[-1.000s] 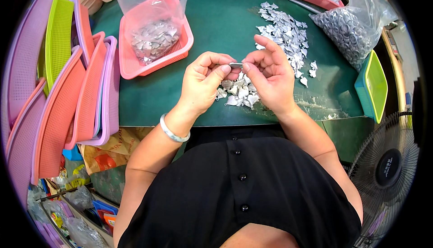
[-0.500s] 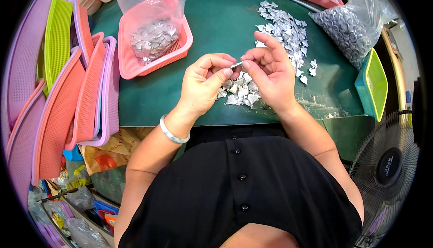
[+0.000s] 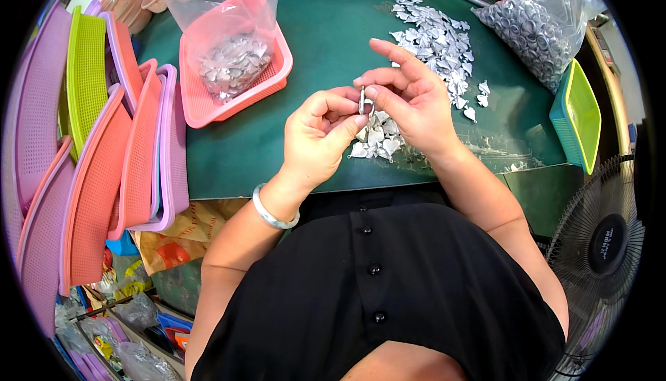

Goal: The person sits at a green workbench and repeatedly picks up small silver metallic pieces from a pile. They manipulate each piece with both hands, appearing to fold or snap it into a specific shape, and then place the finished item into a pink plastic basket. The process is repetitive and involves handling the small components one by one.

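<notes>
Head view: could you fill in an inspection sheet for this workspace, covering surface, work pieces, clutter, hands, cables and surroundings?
Surface: green tabletop, scuffed near its front right.
Work pieces: small metal piece at the fingertips; smaller heap of silvery pieces by the hands, larger heap beyond.
Clutter: pink basket holding a clear bag of metal pieces; clear bag of grey ring-like parts at right.
Left hand: fingertips beside the small metal piece; exact grip unclear.
Right hand: thumb and forefinger pinching its top.
Cables: nothing seen.
Surroundings: plastic baskets at left, fan at lower right.
</notes>
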### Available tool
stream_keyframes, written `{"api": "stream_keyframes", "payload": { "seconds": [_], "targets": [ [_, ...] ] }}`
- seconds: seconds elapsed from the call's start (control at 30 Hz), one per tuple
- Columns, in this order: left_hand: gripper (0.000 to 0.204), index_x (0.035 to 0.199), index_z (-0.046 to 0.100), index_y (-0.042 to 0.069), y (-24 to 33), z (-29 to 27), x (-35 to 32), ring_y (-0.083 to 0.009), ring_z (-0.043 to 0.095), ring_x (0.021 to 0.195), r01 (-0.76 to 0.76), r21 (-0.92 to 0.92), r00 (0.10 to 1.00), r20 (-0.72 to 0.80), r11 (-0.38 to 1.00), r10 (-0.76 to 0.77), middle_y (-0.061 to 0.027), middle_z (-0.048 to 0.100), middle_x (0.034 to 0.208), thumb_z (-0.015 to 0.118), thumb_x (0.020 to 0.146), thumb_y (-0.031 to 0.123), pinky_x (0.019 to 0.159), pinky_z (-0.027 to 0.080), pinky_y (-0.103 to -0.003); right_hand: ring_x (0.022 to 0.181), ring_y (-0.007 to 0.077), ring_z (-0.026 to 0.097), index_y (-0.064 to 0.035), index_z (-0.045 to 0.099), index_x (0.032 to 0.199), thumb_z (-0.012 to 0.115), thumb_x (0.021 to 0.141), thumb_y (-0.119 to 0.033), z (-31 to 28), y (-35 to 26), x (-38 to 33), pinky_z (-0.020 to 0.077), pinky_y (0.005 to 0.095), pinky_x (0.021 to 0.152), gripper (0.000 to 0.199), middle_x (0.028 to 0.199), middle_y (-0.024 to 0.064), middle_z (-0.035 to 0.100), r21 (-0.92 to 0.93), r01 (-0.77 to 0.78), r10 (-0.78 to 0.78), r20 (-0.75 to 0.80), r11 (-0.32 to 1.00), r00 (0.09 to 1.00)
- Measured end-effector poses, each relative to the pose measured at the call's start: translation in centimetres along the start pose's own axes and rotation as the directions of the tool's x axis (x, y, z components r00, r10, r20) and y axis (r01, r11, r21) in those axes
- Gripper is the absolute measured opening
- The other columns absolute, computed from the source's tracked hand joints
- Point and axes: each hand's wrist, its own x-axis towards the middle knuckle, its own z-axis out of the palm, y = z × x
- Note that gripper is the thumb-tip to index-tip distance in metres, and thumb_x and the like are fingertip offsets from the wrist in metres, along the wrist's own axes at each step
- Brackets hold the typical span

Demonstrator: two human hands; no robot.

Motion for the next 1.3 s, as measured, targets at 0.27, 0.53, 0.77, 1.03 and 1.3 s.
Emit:
{"api": "stream_keyframes", "payload": {
  "seconds": [0.27, 0.53, 0.77, 1.03, 1.3],
  "targets": [
    [0.015, 0.093, 0.053, -0.004, 0.13, 0.51, -0.06, -0.0156, 0.058, 0.094, -0.072, 0.069, 0.997, -0.006, 0.995, 0.073, -0.0151, 0.056, 0.107, 0.055, 0.081, -0.012, 0.082, 0.049, -0.027, 0.087, 0.0121, 0.060, -0.0012, 0.040, 0.131, 0.051, 0.085, 0.004, -0.20, 0.04, -0.26, 0.0487, 0.0264, 0.080, 0.048, 0.094, 0.0089, 0.065, 0.024, -0.016, 0.015, 0.042, 1.000, 0.999],
    [0.014, 0.093, 0.053, -0.004, -0.14, 0.54, -0.26, -0.0139, 0.058, 0.091, -0.108, 0.162, 0.992, -0.040, 0.981, 0.116, -0.0127, 0.057, 0.105, 0.056, 0.081, -0.011, 0.079, 0.049, -0.025, 0.087, 0.0120, 0.060, -0.0007, 0.040, 0.130, 0.052, 0.085, 0.004, -0.18, 0.05, -0.31, 0.0487, 0.0266, 0.080, 0.047, 0.094, 0.0091, 0.065, 0.004, -0.020, 0.020, 0.053, 1.000, 0.998],
    [0.012, 0.087, 0.056, -0.003, -0.03, 0.68, -0.45, -0.0106, 0.060, 0.076, -0.128, 0.389, 0.982, -0.077, 0.912, 0.171, -0.0090, 0.059, 0.093, 0.060, 0.077, -0.008, 0.067, 0.050, -0.023, 0.087, 0.0112, 0.059, -0.0002, 0.040, 0.130, 0.052, 0.085, 0.003, -0.17, 0.48, -0.34, 0.0478, 0.0258, 0.080, 0.047, 0.094, 0.0089, 0.065, -0.027, -0.018, 0.020, 0.062, 0.999, 0.998],
    [0.013, 0.081, 0.056, -0.001, -0.14, 0.64, -0.28, -0.0124, 0.060, 0.065, -0.227, 0.517, 0.954, -0.053, 0.825, 0.295, -0.0089, 0.060, 0.082, 0.064, 0.073, -0.005, 0.059, 0.050, -0.023, 0.090, 0.0111, 0.058, 0.0011, 0.038, 0.131, 0.051, 0.085, 0.002, -0.05, 0.30, -0.58, 0.0469, 0.0256, 0.081, 0.048, 0.097, 0.0093, 0.065, -0.026, -0.040, 0.043, 0.101, 0.999, 0.994],
    [0.013, 0.080, 0.056, -0.001, 0.11, 0.63, -0.17, -0.0134, 0.060, 0.063, -0.242, 0.571, 0.948, -0.033, 0.785, 0.316, -0.0092, 0.060, 0.079, 0.064, 0.072, -0.006, 0.057, 0.049, -0.024, 0.091, 0.0121, 0.057, 0.0031, 0.035, 0.132, 0.054, 0.085, 0.002, -0.31, 0.05, -0.47, 0.0471, 0.0266, 0.082, 0.051, 0.101, 0.0104, 0.063, 0.008, -0.093, 0.091, 0.161, 0.996, 0.983]
  ]
}}
